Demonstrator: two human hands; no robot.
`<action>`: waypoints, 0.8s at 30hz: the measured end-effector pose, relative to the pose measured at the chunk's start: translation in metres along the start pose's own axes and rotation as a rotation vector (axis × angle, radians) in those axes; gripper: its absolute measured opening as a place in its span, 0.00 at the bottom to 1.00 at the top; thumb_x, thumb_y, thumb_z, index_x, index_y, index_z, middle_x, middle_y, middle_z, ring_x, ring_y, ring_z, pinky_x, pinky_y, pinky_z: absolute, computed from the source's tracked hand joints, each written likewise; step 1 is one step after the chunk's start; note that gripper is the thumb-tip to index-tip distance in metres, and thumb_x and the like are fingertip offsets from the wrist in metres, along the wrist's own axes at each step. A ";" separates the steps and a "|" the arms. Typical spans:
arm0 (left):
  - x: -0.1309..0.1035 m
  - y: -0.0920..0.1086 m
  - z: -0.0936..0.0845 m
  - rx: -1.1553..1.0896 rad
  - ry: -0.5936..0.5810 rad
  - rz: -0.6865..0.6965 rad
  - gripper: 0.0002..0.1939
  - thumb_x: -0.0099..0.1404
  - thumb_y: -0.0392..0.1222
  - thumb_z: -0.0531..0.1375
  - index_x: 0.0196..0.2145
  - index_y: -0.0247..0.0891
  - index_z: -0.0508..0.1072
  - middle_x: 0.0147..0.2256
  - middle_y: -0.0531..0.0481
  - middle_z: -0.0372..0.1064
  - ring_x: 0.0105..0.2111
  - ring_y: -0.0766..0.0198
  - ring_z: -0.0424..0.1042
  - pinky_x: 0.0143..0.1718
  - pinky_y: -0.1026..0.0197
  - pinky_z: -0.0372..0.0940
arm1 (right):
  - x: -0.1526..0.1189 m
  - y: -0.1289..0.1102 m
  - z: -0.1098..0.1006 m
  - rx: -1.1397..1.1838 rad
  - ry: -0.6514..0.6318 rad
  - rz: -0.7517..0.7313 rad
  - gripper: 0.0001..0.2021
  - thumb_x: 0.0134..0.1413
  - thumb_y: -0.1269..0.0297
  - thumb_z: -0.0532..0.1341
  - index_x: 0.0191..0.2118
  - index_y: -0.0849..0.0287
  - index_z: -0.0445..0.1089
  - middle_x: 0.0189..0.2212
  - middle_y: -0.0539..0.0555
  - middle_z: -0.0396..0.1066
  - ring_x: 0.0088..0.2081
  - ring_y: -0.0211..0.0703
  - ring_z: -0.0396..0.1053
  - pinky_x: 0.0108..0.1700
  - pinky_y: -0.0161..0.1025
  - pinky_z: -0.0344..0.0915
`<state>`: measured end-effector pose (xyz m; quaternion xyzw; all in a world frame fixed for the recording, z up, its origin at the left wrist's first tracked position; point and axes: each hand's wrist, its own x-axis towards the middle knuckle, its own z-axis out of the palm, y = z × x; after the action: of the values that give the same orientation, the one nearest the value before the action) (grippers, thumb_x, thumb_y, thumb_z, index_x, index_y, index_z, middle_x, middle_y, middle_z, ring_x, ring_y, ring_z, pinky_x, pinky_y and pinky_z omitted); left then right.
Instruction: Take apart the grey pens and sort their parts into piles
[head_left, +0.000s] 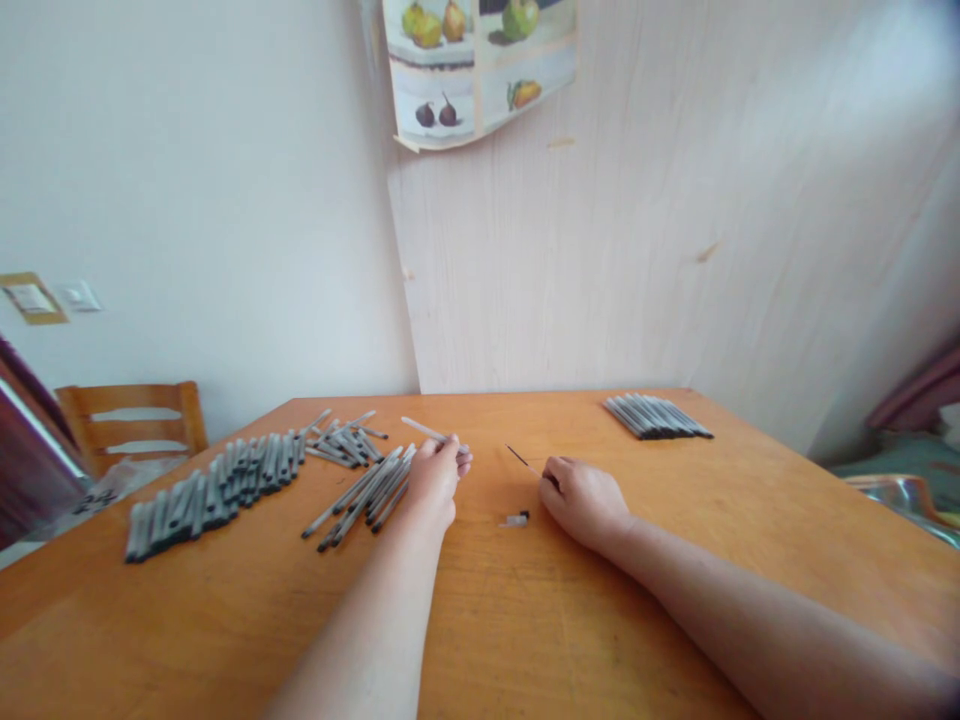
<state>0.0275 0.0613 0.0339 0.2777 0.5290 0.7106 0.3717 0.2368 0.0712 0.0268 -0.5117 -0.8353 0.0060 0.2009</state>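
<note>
My left hand (436,477) is closed around a translucent pen barrel (422,429), which points up and to the left. Between the fingers of my right hand (583,497) is a thin pen refill (520,457), its dark end slanting toward the upper left. A gap separates the barrel from the refill. On the table between my hands lies a pen cap (514,520), clear with a black end. Just left of my left hand is a loose bunch of pens (367,490), clear with black ends.
A long row of pens (217,490) covers the table's left side, with a small scattered pile (349,440) behind the bunch. More pens (654,416) lie side by side at the back right. The wooden table (495,640) meets the wall; a chair (135,420) stands left.
</note>
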 end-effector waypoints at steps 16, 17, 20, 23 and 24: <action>-0.016 -0.013 0.008 0.365 -0.214 0.093 0.06 0.58 0.40 0.61 0.30 0.37 0.68 0.24 0.51 0.69 0.23 0.68 0.68 0.27 0.67 0.59 | 0.003 0.002 0.003 0.094 -0.062 -0.079 0.14 0.62 0.61 0.51 0.37 0.57 0.74 0.36 0.56 0.74 0.39 0.43 0.70 0.36 0.36 0.57; -0.016 -0.014 0.008 0.378 -0.218 0.094 0.06 0.57 0.40 0.62 0.30 0.37 0.68 0.24 0.51 0.69 0.23 0.68 0.68 0.27 0.67 0.58 | 0.003 0.003 0.003 0.101 -0.060 -0.079 0.14 0.62 0.61 0.51 0.37 0.57 0.74 0.36 0.56 0.74 0.39 0.43 0.70 0.36 0.36 0.57; -0.017 -0.015 0.009 0.384 -0.231 0.092 0.07 0.57 0.38 0.62 0.32 0.37 0.66 0.25 0.52 0.68 0.24 0.67 0.68 0.27 0.67 0.59 | 0.003 0.004 0.005 0.122 -0.046 -0.080 0.13 0.62 0.61 0.51 0.38 0.56 0.73 0.37 0.56 0.74 0.39 0.43 0.70 0.36 0.36 0.57; -0.019 -0.016 0.010 0.372 -0.256 0.095 0.08 0.56 0.37 0.62 0.33 0.37 0.66 0.25 0.53 0.68 0.24 0.67 0.68 0.28 0.66 0.59 | 0.003 0.005 0.006 0.151 -0.025 -0.064 0.13 0.61 0.61 0.51 0.38 0.56 0.72 0.37 0.55 0.74 0.39 0.42 0.70 0.36 0.35 0.57; -0.019 -0.016 0.011 0.380 -0.266 0.102 0.07 0.56 0.37 0.62 0.32 0.37 0.66 0.24 0.53 0.67 0.24 0.67 0.68 0.28 0.66 0.59 | 0.003 0.005 0.006 0.161 -0.017 -0.055 0.12 0.61 0.62 0.51 0.39 0.56 0.72 0.37 0.55 0.74 0.39 0.42 0.70 0.36 0.35 0.57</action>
<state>0.0505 0.0542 0.0212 0.4601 0.5849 0.5733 0.3428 0.2378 0.0776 0.0211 -0.4706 -0.8476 0.0720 0.2343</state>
